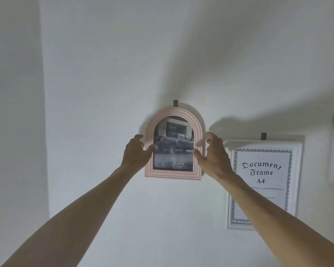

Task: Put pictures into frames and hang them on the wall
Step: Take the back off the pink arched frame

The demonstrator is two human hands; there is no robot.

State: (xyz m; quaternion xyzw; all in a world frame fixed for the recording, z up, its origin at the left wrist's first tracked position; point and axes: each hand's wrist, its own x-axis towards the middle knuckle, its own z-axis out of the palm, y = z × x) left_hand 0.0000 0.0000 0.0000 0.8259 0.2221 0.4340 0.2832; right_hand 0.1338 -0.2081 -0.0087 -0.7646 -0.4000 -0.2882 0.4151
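A pink arched frame [173,143] is seen against the white wall [104,74] just under a dark hook [175,103], and a picture of a dark pickup truck [174,144], marked "TOYOTA" near its foot, is held inside it. Its left edge is gripped by the left hand [136,151] and its right edge by the right hand [213,154], thumb and curled fingers on either side. To the right, a white frame [262,183] is hung from a second hook [263,136], with a sheet reading "Document Frame A4" enclosed.
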